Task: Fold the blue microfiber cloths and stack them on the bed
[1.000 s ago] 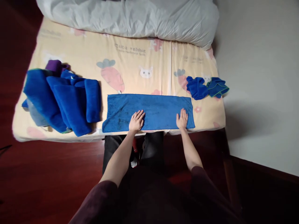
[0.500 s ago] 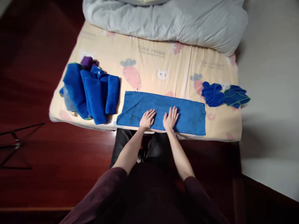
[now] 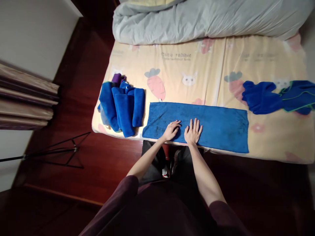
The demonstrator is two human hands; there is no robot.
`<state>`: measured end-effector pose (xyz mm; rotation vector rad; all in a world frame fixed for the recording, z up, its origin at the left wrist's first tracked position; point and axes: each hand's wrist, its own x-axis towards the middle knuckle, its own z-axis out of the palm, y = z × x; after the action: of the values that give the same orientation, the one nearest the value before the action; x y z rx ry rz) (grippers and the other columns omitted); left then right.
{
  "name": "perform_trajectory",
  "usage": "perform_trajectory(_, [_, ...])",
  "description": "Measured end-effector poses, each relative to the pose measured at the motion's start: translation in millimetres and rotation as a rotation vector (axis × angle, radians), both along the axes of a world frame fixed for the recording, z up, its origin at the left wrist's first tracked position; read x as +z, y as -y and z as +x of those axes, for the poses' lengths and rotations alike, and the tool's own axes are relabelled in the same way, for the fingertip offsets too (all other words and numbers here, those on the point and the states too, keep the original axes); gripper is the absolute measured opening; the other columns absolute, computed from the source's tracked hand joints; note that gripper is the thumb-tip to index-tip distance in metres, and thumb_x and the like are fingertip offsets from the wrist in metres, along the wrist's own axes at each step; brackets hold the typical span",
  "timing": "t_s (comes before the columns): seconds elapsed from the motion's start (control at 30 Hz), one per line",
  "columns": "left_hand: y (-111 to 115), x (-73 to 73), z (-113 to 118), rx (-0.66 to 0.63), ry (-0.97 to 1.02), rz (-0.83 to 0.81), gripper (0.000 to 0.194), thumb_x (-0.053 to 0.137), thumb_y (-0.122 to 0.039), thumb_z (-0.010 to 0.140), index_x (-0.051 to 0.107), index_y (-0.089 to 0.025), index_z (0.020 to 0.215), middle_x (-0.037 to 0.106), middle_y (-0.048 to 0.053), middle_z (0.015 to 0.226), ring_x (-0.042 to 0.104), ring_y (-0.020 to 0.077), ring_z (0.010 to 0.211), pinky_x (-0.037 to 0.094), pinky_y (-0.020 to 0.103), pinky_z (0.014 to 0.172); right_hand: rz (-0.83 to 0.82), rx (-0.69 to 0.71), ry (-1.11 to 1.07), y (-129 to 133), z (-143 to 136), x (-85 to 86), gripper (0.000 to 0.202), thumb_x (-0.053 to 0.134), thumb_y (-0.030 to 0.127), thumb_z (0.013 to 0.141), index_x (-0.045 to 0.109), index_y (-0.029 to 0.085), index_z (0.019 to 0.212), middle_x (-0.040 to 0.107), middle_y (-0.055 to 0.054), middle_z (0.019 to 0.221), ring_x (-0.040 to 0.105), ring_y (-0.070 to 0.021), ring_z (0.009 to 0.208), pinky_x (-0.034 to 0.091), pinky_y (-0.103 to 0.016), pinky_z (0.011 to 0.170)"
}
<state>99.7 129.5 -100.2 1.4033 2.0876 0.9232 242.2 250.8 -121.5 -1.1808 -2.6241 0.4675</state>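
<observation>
A blue cloth (image 3: pixel 221 127) lies spread flat as a long rectangle along the near edge of the bed, with some creases and dark patches near its left end. My left hand (image 3: pixel 172 130) rests on it left of the middle, fingers apart and pointing to the right. Beside it, my right hand (image 3: pixel 193 131) lies palm down on the same cloth, its fingers spread and pointing away from me. Neither hand holds anything.
Rolled blue cloths (image 3: pixel 124 111) with a purple one are piled on the left of the patterned bed sheet (image 3: pixel 172 78). Crumpled blue cloths (image 3: pixel 262 98) lie at the right. A grey quilt (image 3: pixel 197 23) is behind; a black tripod (image 3: pixel 75 149) stands on the floor at left.
The view has shifted left, showing a curtain and wall. My left hand has turned, its fingers now pointing more to the right. Both hands remain on the cloth, close together.
</observation>
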Motion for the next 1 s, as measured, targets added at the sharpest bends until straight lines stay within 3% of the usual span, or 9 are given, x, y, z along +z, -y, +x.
perform_trajectory(0.07, [5.4, 15.2, -38.5, -0.093, 0.139, -0.036, 0.037, 0.043, -0.035, 0.105, 0.073, -0.021, 0.122, 0.072, 0.011, 0.136, 0.065, 0.0251, 0.131, 0.051, 0.041, 0.113, 0.006, 0.0, -0.001, 0.2, -0.3, -1.6, 0.063, 0.035, 0.026, 0.104, 0.038, 0.015, 0.165, 0.026, -0.015, 0.175, 0.016, -0.0282, 0.164, 0.012, -0.064, 0.131])
perform_trajectory(0.1, [8.1, 23.1, -62.9, -0.072, 0.167, -0.057, 0.038, 0.042, -0.037, 0.106, 0.074, -0.022, 0.119, 0.076, 0.009, 0.127, 0.071, 0.0238, 0.12, 0.054, 0.038, 0.107, 0.01, 0.0, -0.001, 0.1, -0.3, -2.2, 0.063, 0.035, 0.026, 0.104, 0.038, 0.015, 0.165, 0.026, -0.015, 0.175, 0.016, -0.0286, 0.164, 0.012, -0.065, 0.13])
perform_trajectory(0.27, [14.8, 45.0, -191.8, 0.349, -0.17, -0.161, 0.039, 0.043, -0.022, 0.101, 0.069, -0.012, 0.128, 0.074, 0.014, 0.128, 0.068, 0.0239, 0.115, 0.054, 0.039, 0.102, 0.017, 0.003, 0.015, -0.4, -0.1, -2.6, 0.063, 0.035, 0.026, 0.103, 0.038, 0.015, 0.165, 0.026, -0.015, 0.175, 0.016, -0.0285, 0.164, 0.012, -0.064, 0.131])
perform_trajectory(0.4, [11.6, 39.0, -247.2, 0.199, -0.323, -0.321, 0.036, 0.06, -0.021, 0.089, 0.073, -0.011, 0.121, 0.075, 0.016, 0.121, 0.065, 0.0276, 0.114, 0.048, 0.045, 0.109, 0.021, 0.003, 0.019, 0.1, 0.3, -1.7, 0.064, 0.035, 0.026, 0.103, 0.037, 0.014, 0.165, 0.025, -0.015, 0.175, 0.016, -0.0288, 0.164, 0.013, -0.064, 0.13])
perform_trajectory(0.6, [1.0, 25.7, -263.6, 0.08, -0.304, -0.426, 0.025, 0.067, -0.022, 0.083, 0.076, -0.017, 0.105, 0.075, 0.006, 0.095, 0.065, 0.0206, 0.09, 0.053, 0.035, 0.093, 0.029, 0.002, 0.024, -0.3, 0.4, -4.0, 0.065, 0.036, 0.026, 0.102, 0.037, 0.015, 0.166, 0.024, -0.014, 0.176, 0.017, -0.0292, 0.164, 0.014, -0.064, 0.13])
perform_trajectory(0.7, [-2.4, 25.0, -267.9, 0.142, -0.352, -0.439, 0.022, 0.065, -0.022, 0.086, 0.076, -0.017, 0.104, 0.073, 0.009, 0.097, 0.065, 0.0231, 0.096, 0.051, 0.037, 0.095, 0.04, 0.001, 0.027, -0.2, 0.2, -3.9, 0.064, 0.035, 0.027, 0.103, 0.039, 0.015, 0.165, 0.025, -0.014, 0.175, 0.017, -0.0287, 0.164, 0.013, -0.064, 0.13])
perform_trajectory(0.8, [-7.3, 29.6, -265.9, 0.216, -0.416, -0.441, 0.025, 0.06, -0.024, 0.092, 0.073, -0.012, 0.11, 0.071, 0.014, 0.106, 0.062, 0.0306, 0.114, 0.044, 0.05, 0.108, 0.038, 0.006, 0.028, 0.3, 0.0, -2.2, 0.064, 0.036, 0.027, 0.103, 0.038, 0.015, 0.165, 0.025, -0.014, 0.175, 0.017, -0.0287, 0.164, 0.012, -0.063, 0.131])
perform_trajectory(0.9, [-14.0, 35.9, -245.0, 0.267, -0.45, -0.456, 0.033, 0.052, -0.025, 0.098, 0.068, -0.01, 0.124, 0.066, 0.02, 0.124, 0.05, 0.0394, 0.135, 0.031, 0.064, 0.116, 0.032, 0.001, 0.034, 0.8, -0.2, -0.1, 0.064, 0.035, 0.027, 0.103, 0.038, 0.014, 0.166, 0.025, -0.014, 0.175, 0.018, -0.0292, 0.164, 0.012, -0.063, 0.13])
perform_trajectory(1.0, [-15.0, 36.1, -199.9, 0.338, -0.438, -0.373, 0.046, 0.047, -0.028, 0.101, 0.056, -0.014, 0.145, 0.053, 0.021, 0.15, 0.035, 0.0431, 0.149, 0.023, 0.068, 0.12, 0.021, -0.001, 0.046, 0.9, -0.4, 1.7, 0.063, 0.034, 0.029, 0.104, 0.038, 0.015, 0.165, 0.026, -0.014, 0.175, 0.018, -0.0289, 0.164, 0.011, -0.062, 0.131])
